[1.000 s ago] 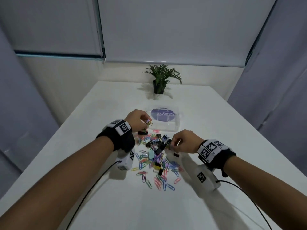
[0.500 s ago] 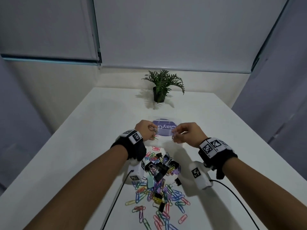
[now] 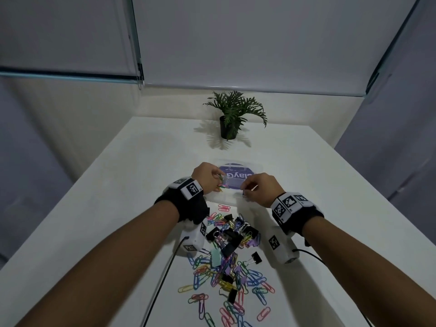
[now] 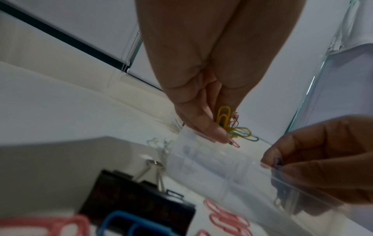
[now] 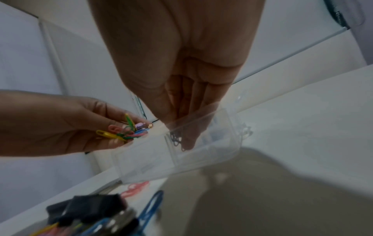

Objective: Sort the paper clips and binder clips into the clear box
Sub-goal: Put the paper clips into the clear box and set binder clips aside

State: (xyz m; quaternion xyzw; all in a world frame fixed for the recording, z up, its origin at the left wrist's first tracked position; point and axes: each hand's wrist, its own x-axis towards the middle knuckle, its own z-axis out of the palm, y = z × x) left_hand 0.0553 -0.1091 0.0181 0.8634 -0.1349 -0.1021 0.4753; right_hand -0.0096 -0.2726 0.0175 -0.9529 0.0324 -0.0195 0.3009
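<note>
two hands work over the clear box (image 3: 238, 199), which sits on the white table (image 3: 330, 185) beyond the mixed pile (image 3: 226, 256) of paper clips and binder clips, short of the potted plant (image 3: 232, 116). head view: my left hand (image 3: 206, 177) hovers at the box's left edge and my right hand (image 3: 262, 190) at its near right edge, each placed, i judge, above its own compartment so the kinds stay apart.

left wrist view: my fingers (image 4: 203, 121) are curled and pinch a bunch of coloured paper clips (image 4: 232, 127), yellow, green and pink, just above the box wall; the bunch is held tips down, ready to drop. a black binder clip (image 4: 137, 201) lies on the table near the box.

right wrist view: my fingertips (image 5: 187, 138) reach down inside a compartment, seen through the clear wall, drawn together beside some dark blue paper clips (image 5: 176, 138). whether they pinch these or have let go, i cannot tell. most of the pile is unsorted.
</note>
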